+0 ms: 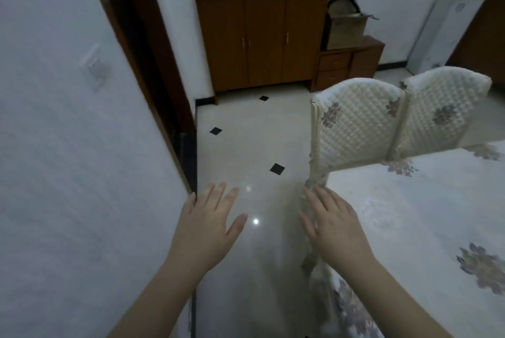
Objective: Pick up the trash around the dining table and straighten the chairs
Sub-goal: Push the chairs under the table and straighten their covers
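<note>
Hands: left (209,224), right (332,224) spread, holding nothing | table (410,214) cut off right | chairs (363,124) half-hidden behind it

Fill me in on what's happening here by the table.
A person stands in the gap between a white wall and the dining table, which is covered with a floral cloth. Both hands are open and hold nothing: the left hand is out over the tiled floor, the right hand at the table's edge. Two chairs with quilted covers stand side by side at the table's far side. No trash shows on the visible floor.
</note>
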### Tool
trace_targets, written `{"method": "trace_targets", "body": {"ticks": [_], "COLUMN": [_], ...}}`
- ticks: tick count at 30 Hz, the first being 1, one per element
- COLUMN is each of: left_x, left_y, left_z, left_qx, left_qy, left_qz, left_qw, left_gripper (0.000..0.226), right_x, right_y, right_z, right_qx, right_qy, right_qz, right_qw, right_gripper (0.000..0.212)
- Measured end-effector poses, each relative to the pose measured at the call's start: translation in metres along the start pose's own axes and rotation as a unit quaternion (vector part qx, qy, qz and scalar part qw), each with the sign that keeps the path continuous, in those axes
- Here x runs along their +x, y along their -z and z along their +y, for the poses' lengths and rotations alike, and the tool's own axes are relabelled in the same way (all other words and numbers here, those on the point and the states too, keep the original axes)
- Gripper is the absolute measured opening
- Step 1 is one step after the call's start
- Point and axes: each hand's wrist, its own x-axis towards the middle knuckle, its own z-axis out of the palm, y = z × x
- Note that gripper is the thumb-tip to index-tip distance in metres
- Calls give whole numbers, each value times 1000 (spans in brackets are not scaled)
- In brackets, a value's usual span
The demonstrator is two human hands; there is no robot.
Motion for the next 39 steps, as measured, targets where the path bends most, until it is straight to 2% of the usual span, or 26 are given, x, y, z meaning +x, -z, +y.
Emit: {"method": "trace_targets", "body": {"ticks": [8,14,19,26,29,35,39], "left_x": [80,173,243,359,416,542,614], "left_y": [9,17,20,-8,-19,-42,-48], "left_z": [-73,-129,-172,-164,-152,-140,-138], "left_qx": [-17,-14,-26,-30,0,23,18], "left_qy": [76,38,21,-26,-56,-78,-82], "left_qz": [42,65,66,-4,-11,-32,-25], "left_qw": [996,997,997,999,998,996,996], "left_gripper": [60,61,63,68,73,67,66], "right_x": [131,232,302,394,434,525,591], "right_y": [-12,-23,-29,-27,-37,-60,-60], "right_z": [-58,-97,-111,-90,-69,-16,6], "right_qx": [-2,-20,-7,3,-21,-52,-45], "right_qy": [46,60,54,-13,-40,-75,-62], "right_qz": [8,14,5,25,25,-1,-4], "right_qw": [999,998,998,1000,999,996,997], "right_gripper": [57,57,66,60,66,60,61]}}
